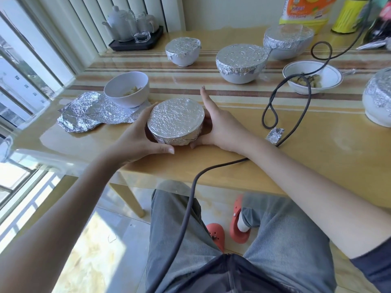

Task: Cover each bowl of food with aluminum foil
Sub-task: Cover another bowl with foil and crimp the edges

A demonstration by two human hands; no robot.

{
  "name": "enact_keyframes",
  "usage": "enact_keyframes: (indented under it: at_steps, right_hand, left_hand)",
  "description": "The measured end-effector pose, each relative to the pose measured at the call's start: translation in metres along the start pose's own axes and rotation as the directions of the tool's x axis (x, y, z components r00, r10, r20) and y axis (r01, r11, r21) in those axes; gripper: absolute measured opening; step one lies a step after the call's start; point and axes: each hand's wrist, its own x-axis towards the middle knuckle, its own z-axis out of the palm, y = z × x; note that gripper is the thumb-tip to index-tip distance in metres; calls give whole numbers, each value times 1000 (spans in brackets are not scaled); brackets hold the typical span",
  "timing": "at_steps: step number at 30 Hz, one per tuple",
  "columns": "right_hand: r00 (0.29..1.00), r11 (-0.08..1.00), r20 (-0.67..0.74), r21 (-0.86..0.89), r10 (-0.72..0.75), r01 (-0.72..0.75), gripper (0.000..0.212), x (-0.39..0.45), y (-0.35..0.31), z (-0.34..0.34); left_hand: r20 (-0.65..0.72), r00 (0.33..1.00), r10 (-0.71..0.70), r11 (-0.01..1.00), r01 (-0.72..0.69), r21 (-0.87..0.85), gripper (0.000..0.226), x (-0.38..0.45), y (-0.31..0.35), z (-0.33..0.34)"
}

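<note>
Both hands (135, 134) (220, 125) cup the foil-covered bowl (176, 121) near the table edge (190, 178).

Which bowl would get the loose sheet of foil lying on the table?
Start at the window side of the wooden table, where the crumpled foil sheet lies. The white bowl sits on its far edge; unlike its foil-capped neighbours, it is uncovered.

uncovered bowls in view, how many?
2. White bowl left of centre, resting on loose foil; rimmed bowl at right, under the cable. None seem hidden.
</note>
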Motion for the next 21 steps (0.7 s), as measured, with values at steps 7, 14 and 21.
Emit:
enact_keyframes:
  at_steps: [7, 14, 21]
  right_hand:
    - [998, 999, -67, -49, 2, -5, 135, 2, 1, 3]
    - [993, 995, 107, -93, 53, -43, 140, -3, 2, -4]
    - [997, 993, 78, 119, -13, 3, 98, 8, 2, -2]
  left_hand:
    - [-20, 1000, 14, 999, -15, -39, 113, -2, 3, 3]
    - [49, 998, -33, 997, 36, -62, 158, -11, -4, -5]
    - [34, 999, -35, 998, 36, -54, 88, -8, -11, 3]
